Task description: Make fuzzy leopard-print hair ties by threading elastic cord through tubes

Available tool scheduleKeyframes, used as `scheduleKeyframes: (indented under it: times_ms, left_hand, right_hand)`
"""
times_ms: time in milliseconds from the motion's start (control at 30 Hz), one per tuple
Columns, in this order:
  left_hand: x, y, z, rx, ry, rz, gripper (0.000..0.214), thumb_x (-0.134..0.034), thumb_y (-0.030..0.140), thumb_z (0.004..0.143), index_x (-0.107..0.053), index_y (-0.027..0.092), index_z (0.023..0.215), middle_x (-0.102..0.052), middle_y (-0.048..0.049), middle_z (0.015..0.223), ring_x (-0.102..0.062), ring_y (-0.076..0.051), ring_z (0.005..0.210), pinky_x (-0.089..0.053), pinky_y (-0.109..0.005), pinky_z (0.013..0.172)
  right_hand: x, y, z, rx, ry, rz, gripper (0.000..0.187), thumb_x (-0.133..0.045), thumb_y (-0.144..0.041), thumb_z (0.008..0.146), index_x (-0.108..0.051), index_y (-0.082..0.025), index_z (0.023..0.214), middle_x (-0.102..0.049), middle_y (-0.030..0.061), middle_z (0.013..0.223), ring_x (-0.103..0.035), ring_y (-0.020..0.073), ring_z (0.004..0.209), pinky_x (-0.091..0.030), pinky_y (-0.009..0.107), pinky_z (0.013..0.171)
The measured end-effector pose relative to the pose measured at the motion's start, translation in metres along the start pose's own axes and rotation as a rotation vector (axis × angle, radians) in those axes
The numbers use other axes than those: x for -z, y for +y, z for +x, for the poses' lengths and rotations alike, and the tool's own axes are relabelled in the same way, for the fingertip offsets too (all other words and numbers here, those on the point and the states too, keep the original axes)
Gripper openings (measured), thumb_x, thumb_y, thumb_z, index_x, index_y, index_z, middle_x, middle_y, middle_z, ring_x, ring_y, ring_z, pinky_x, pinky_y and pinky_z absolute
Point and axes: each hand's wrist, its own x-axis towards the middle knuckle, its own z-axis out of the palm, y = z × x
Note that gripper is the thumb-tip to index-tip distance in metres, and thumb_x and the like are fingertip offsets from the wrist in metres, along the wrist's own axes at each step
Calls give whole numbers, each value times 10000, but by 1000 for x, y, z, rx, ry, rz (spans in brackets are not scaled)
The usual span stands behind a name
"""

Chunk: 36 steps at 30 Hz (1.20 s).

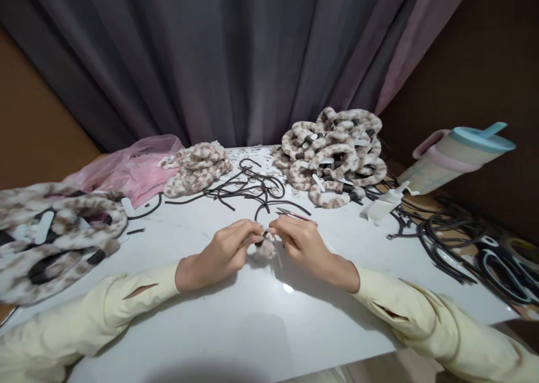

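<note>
Left hand [222,255] and right hand [304,244] pinch a fuzzy piece [266,249] in a narrow grip; black bands [252,192] lie just beyond, fuzzy hoops [332,155] piled behind.

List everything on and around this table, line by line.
table: one, white, under everything
curtain: one, grey, behind the table
plastic bag: one, pink, back left
fur-covered headbands: three piles, cream-brown, back right, back centre, left edge
bare headbands: many, black, centre and right
jug: one, pale with blue lid, right
scissors: one pair, dark, right edge
slim tool: one, pink-handled, centre
fur piece: one, cream-brown, front centre
left hand: one, cream sleeve, pinching fur piece
right hand: one, cream sleeve, pinching fur piece
</note>
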Motion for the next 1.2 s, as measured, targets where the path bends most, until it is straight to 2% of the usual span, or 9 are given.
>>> scheduleKeyframes:
  times_ms: [133,233,333,533,667,767,867,1000,1200]
  left_hand:
    - [-3,-10,4,51,100,111,148,-414,173,900,-532,201,815,-579,-25,748,-531,-145,678,-399,-240,659]
    - [-5,-16,3,-93,82,194,160,-418,174,904,-539,193,802,-544,-31,715,-494,-167,697,-388,-274,689]
    - [-6,-21,-1,-227,38,262,167,-419,150,899,-553,185,807,-513,-36,692,-446,-180,683,-364,-301,686]
    - [-4,-32,-5,-298,-15,419,193,-379,128,908,-569,158,926,-538,-78,773,-449,-205,745,-373,-338,721]
    - [-5,-33,-4,-375,16,535,175,-384,95,897,-540,139,965,-533,-75,766,-461,-201,746,-405,-330,716]
    - [-4,-30,-2,-440,68,513,176,-364,68,891,-512,144,948,-529,-55,735,-470,-186,705,-427,-312,672]
    - [-2,-26,0,-525,56,402,210,-328,34,880,-483,134,981,-560,-64,758,-503,-182,724,-460,-314,693]
    - [-2,-24,-3,-581,24,198,210,-341,46,875,-464,127,1024,-570,-81,773,-512,-177,723,-488,-321,698]
    - [-7,-25,-10,-588,-23,18,272,-358,51,875,-453,118,1121,-561,-86,751,-512,-167,693,-497,-292,619]
  right_hand:
    - [2,-12,-5,204,-26,-120,229,-350,-29,748,-535,-164,727,-506,-6,591,-369,108,477,-241,240,465]
    - [1,-19,-8,306,-83,-176,209,-351,-29,715,-507,-168,698,-480,-9,584,-313,110,447,-215,253,444]
    - [2,-22,-8,324,-87,-205,203,-349,-27,705,-491,-171,686,-458,-11,572,-308,115,440,-213,258,439]
    - [3,-20,-9,329,-116,-228,188,-354,-35,673,-477,-177,672,-455,-14,556,-286,118,434,-206,263,429]
    - [4,-21,-11,360,-176,-253,169,-361,-53,664,-471,-181,669,-458,-10,567,-285,123,437,-200,273,433]
    - [6,-21,-10,388,-200,-244,166,-366,-52,681,-466,-184,673,-464,-11,576,-281,120,433,-196,276,441]
    - [9,-14,-7,331,-131,-165,191,-357,-39,722,-488,-177,707,-485,-12,582,-310,113,441,-211,264,450]
    - [8,1,1,119,-24,-39,225,-347,-56,828,-526,-168,750,-552,8,624,-450,111,537,-291,226,505]
    - [1,8,4,45,-118,56,251,-360,-48,850,-579,-151,782,-609,31,702,-515,116,603,-325,215,546]
